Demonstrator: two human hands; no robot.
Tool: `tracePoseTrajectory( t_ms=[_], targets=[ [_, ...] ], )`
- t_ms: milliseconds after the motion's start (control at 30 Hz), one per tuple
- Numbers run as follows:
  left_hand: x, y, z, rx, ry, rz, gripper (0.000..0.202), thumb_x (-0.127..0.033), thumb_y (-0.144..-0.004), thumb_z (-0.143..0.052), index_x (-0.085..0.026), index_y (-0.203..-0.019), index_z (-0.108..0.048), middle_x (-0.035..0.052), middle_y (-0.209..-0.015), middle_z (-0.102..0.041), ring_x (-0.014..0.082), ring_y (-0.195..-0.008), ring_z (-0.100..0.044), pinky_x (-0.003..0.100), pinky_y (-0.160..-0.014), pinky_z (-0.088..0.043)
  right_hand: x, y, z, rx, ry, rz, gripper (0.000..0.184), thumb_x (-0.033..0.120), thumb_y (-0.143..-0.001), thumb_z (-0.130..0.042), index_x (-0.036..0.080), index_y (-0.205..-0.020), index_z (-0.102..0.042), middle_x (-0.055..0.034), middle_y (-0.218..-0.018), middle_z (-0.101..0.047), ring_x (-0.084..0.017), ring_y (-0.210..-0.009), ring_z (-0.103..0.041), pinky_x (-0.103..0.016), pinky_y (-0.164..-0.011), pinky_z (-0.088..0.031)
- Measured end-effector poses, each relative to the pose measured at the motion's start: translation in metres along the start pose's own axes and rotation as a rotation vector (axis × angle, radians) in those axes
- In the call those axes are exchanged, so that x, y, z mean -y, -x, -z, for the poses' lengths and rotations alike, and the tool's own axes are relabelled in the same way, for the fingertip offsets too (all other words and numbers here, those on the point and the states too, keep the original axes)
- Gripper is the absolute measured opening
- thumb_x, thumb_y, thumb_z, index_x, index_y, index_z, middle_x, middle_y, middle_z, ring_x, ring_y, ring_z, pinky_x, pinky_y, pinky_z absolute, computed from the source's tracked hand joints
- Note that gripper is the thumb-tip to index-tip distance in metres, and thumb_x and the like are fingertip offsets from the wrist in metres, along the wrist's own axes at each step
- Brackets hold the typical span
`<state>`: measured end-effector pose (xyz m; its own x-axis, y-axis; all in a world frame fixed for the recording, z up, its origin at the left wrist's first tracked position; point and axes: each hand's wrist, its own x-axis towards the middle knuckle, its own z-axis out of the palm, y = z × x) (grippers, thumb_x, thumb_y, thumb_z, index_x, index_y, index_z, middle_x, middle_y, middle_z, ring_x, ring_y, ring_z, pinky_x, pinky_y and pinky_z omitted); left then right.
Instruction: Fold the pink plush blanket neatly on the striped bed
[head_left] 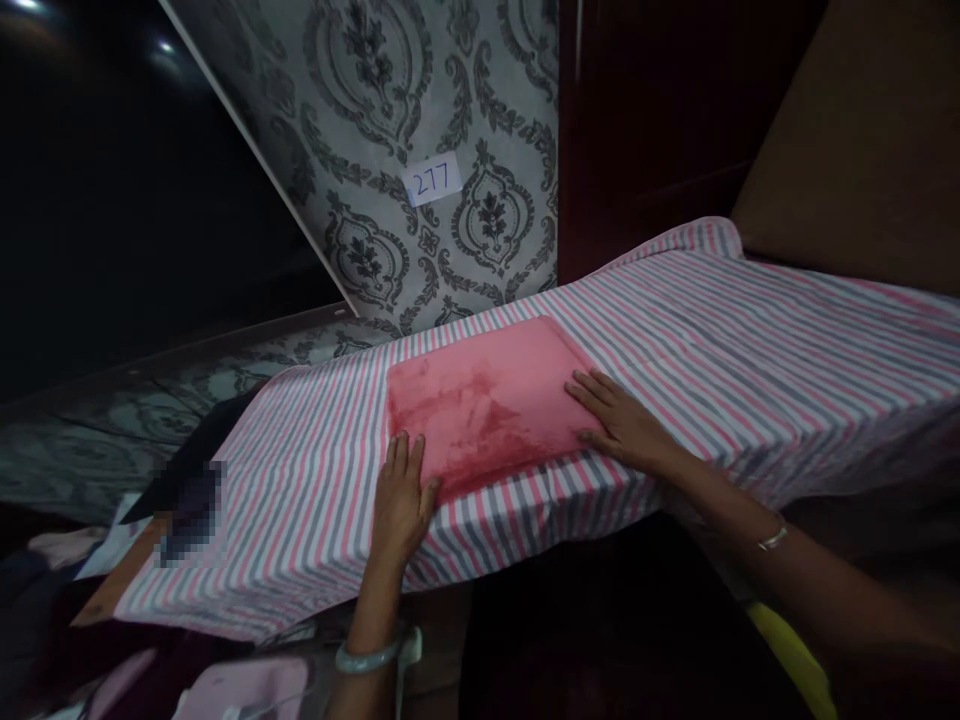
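A flat, rectangular pink plush cushion point(487, 390) lies on a striped cloth point(322, 450) of pink, grey and white. Darker smears in its pile run across the middle and the near side. My left hand point(403, 497) rests open at the cushion's near left corner, fingertips against its edge. On the opposite side, my right hand point(619, 420) lies flat with fingers spread, touching the cushion's right edge. Neither hand is closed around anything.
The striped cloth drapes over a long table. Behind it stand a patterned wall point(450, 90) with a paper marked 277 point(433, 180), a dark red panel point(645, 130) and a large dark screen point(135, 200). A pink object point(244, 688) sits low at left; something yellow point(791, 655) is low at right.
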<state>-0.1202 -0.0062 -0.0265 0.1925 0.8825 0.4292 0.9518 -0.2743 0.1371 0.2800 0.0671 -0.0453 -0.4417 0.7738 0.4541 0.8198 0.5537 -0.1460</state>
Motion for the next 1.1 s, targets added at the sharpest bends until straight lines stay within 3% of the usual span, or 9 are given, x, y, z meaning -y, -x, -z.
tracePoseTrajectory(
  t_ms=[133,300,433,567,700,833,1100],
  targets=[
    [0.003,0.004,0.001,-0.010,0.009,-0.029,0.073,-0.055,-0.094,-0.050,-0.012,-0.153,-0.040,0.0201,-0.164,-0.030,0.0331,-0.154,-0.022,0.055,-0.121,-0.030,-0.011,0.012,0.005,0.029,-0.014,0.006,0.085,0.074,-0.094,-0.037,0.021,-0.160,-0.031,-0.0114,-0.166,-0.024,-0.032,-0.153,-0.021,-0.053,-0.120,-0.029],
    [-0.013,-0.001,0.018,-0.025,-0.052,0.085,0.052,-0.041,-0.100,-0.038,-0.020,-0.146,-0.052,0.0157,-0.156,-0.047,0.0314,-0.146,-0.040,0.062,-0.118,-0.031,0.016,-0.007,0.025,0.043,0.045,-0.124,0.059,0.055,-0.103,-0.030,0.025,-0.150,-0.049,-0.0095,-0.160,-0.038,-0.035,-0.151,-0.025,-0.066,-0.115,-0.027],
    [-0.056,-0.043,0.032,-0.028,-0.092,0.085,0.048,-0.028,-0.102,-0.030,-0.018,-0.138,-0.060,0.0142,-0.143,-0.060,0.0277,-0.138,-0.051,0.058,-0.118,-0.033,0.068,-0.057,0.042,0.032,-0.035,-0.036,0.052,0.038,-0.105,-0.026,0.023,-0.148,-0.052,-0.0095,-0.157,-0.043,-0.030,-0.150,-0.030,-0.059,-0.118,-0.027],
    [-0.094,-0.094,0.022,0.094,-0.151,0.079,0.053,-0.033,-0.102,-0.033,-0.015,-0.149,-0.047,0.0168,-0.157,-0.045,0.0299,-0.147,-0.038,0.061,-0.122,-0.024,0.101,-0.108,0.032,0.091,-0.058,0.088,0.053,0.030,-0.103,-0.032,0.020,-0.154,-0.044,-0.0109,-0.161,-0.036,-0.029,-0.151,-0.026,-0.057,-0.121,-0.020],
    [-0.097,-0.108,-0.003,0.284,-0.194,0.126,0.060,-0.044,-0.102,-0.034,-0.021,-0.157,-0.036,0.0152,-0.166,-0.027,0.0334,-0.155,-0.020,0.066,-0.121,-0.017,0.095,-0.119,0.000,0.176,-0.032,0.041,0.052,0.034,-0.104,-0.034,0.024,-0.154,-0.043,-0.0075,-0.163,-0.034,-0.030,-0.152,-0.025,-0.058,-0.121,-0.018],
    [-0.089,-0.103,-0.015,0.313,-0.211,0.130,0.061,-0.047,-0.102,-0.029,-0.024,-0.158,-0.033,0.0147,-0.168,-0.022,0.0326,-0.156,-0.017,0.066,-0.121,-0.014,0.084,-0.110,-0.022,0.153,-0.045,0.014,0.052,0.037,-0.104,-0.033,0.029,-0.154,-0.043,-0.0035,-0.163,-0.033,-0.028,-0.152,-0.024,-0.056,-0.122,-0.017],
    [-0.092,-0.104,-0.005,0.348,-0.221,0.127,0.061,-0.051,-0.102,-0.028,-0.026,-0.158,-0.034,0.0141,-0.167,-0.022,0.0313,-0.156,-0.017,0.064,-0.122,-0.014,0.077,-0.113,-0.019,0.180,-0.030,0.013,0.053,0.042,-0.103,-0.035,0.028,-0.154,-0.044,-0.0048,-0.163,-0.034,-0.030,-0.152,-0.025,-0.057,-0.122,-0.018]
  ],
)
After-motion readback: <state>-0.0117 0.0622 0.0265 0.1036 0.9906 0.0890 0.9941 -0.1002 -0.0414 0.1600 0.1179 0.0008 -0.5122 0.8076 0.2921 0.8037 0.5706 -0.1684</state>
